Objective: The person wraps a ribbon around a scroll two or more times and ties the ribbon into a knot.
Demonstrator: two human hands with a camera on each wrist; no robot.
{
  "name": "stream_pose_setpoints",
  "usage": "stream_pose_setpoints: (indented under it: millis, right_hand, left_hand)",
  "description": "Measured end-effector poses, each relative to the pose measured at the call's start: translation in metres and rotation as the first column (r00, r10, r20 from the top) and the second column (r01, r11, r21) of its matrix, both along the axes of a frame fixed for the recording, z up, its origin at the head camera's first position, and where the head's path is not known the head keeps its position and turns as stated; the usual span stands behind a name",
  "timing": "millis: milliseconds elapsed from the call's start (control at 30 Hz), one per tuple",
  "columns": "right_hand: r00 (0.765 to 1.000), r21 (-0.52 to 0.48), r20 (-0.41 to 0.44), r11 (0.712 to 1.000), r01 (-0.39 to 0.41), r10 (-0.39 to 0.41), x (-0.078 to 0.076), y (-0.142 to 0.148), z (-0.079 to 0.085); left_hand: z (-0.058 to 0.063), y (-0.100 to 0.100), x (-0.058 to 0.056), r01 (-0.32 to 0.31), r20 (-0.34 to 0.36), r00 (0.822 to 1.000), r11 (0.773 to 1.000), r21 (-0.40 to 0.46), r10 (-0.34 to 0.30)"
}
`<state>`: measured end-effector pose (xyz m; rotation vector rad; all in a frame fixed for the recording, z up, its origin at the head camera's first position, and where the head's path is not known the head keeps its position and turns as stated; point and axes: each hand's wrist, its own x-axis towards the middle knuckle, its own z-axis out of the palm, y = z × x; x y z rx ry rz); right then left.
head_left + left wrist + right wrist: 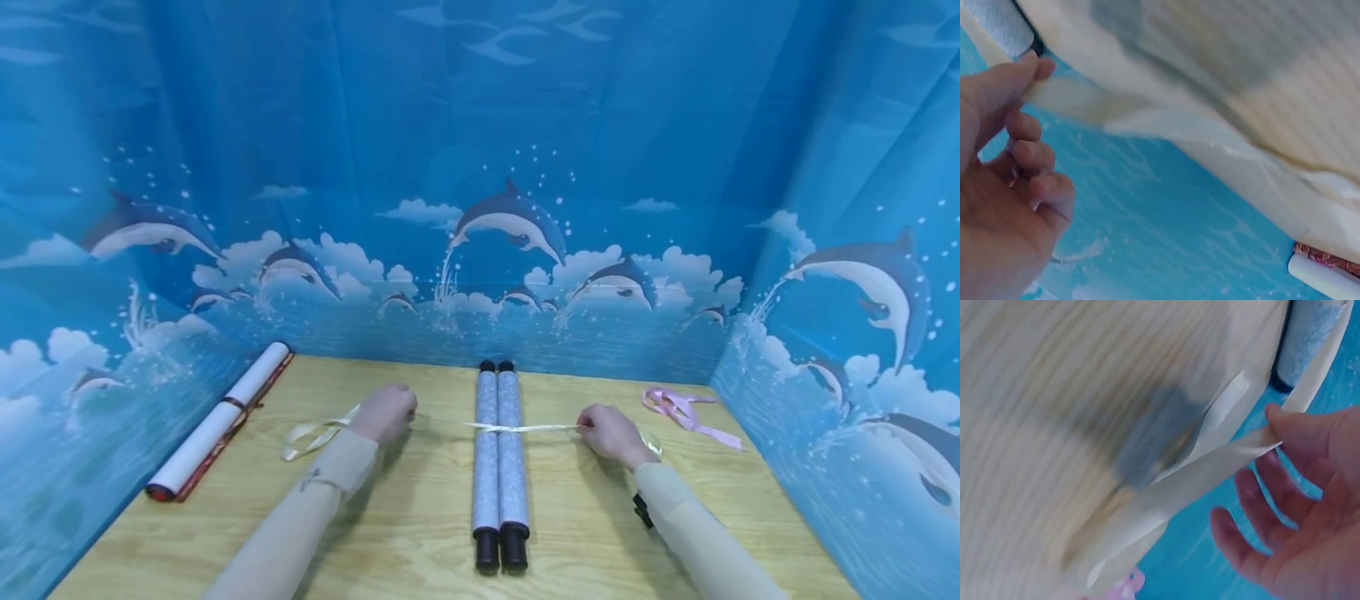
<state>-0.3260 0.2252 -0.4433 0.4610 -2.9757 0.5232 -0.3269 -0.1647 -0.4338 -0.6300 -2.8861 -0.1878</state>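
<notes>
Two blue-grey patterned scrolls, the left one (pixel 487 483) and the right one (pixel 513 483), lie side by side with black end knobs. A cream ribbon (pixel 551 428) crosses over both near their middle, looking twisted there; whether it is knotted I cannot tell. To the left of the scrolls, my left hand (pixel 386 412) pinches one side of the ribbon between thumb and index finger. Opposite it, my right hand (pixel 613 435) pinches the other side, its remaining fingers loosely bent in the right wrist view. Between the hands the ribbon is stretched; loose tails (pixel 1147 512) trail beyond them.
On the left of the wooden table (pixel 420 533) lies a white scroll (pixel 217 425) with a red patterned edge and a dark tie. A pink ribbon (pixel 678 408) lies loosely at the right. Blue dolphin-printed curtains (pixel 420 125) enclose the back and sides.
</notes>
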Motion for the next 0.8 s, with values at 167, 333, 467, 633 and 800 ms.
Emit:
stream_pose_setpoints:
  millis: [167, 333, 467, 633, 800]
  right_hand:
    - [0.990, 0.086, -0.067, 0.987, 0.133, -0.128, 0.001, 0.019, 0.003]
    - [0.985, 0.042, -0.048, 0.985, 0.170, -0.168, -0.002, 0.036, 0.009]
    - [0.980, -0.180, 0.038, 0.963, 0.198, -0.194, -0.007, 0.042, 0.010]
    - [0.953, -0.662, 0.261, 0.690, 0.292, -0.153, -0.016, 0.037, 0.012]
    - [0.926, -0.919, 0.378, 0.113, 0.377, -0.011, -0.026, 0.028, 0.035]
  left_hand:
    - [0.012, 0.001, -0.006, -0.091, -0.042, 0.994, 0.991, 0.100, 0.096]
    - [0.023, 0.009, -0.007, -0.099, 0.099, 0.994, 0.839, 0.536, 0.054]
    - [0.030, 0.025, -0.005, -0.114, 0.217, 0.973, 0.652, 0.749, -0.078]
    - [0.035, 0.047, 0.000, -0.138, 0.294, 0.934, 0.553, 0.822, -0.204]
    - [0.041, 0.058, -0.001, -0.102, 0.259, 0.944, 0.567, 0.818, -0.203]
